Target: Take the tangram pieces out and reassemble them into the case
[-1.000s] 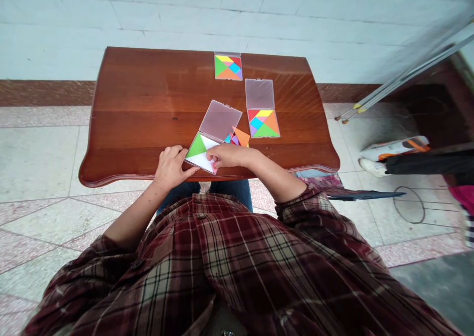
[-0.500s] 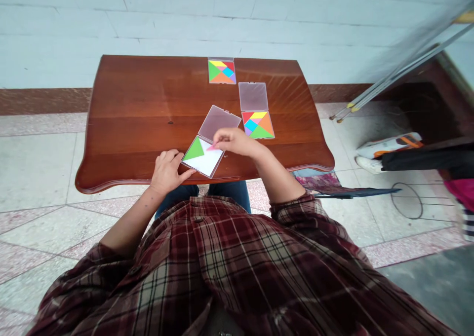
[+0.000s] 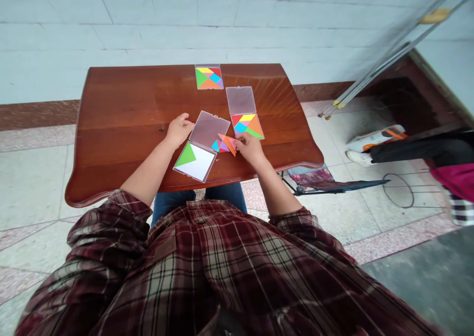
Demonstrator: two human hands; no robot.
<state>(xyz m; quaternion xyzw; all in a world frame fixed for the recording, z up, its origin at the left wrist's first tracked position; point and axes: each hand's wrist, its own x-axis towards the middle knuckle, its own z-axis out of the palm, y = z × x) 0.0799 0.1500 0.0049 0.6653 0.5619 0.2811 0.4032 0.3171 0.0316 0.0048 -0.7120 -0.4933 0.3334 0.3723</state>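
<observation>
An open tangram case lies near the table's front edge, with one green triangle (image 3: 186,155) in its white tray (image 3: 200,167). Its clear lid (image 3: 209,129) is folded back. Beside the lid's left edge is my left hand (image 3: 179,129), fingers curved and apart, holding nothing that I can see. My right hand (image 3: 251,149) pinches an orange triangle (image 3: 228,145), tilted above the table right of the lid. Loose blue, purple and red pieces (image 3: 223,147) lie partly under it, and something pink shows by my fingertips.
A filled tangram case (image 3: 247,126) with its lid open (image 3: 241,100) lies behind my right hand. Another filled case (image 3: 209,78) is at the wooden table's (image 3: 126,114) back edge. A folding chair (image 3: 311,178), crutches (image 3: 348,92) and another person's leg (image 3: 403,151) are at the right.
My right hand moved from above the tray to the loose pieces at the right and now holds an orange triangle. My left hand left the tray's lower left edge and moved up beside the lid.
</observation>
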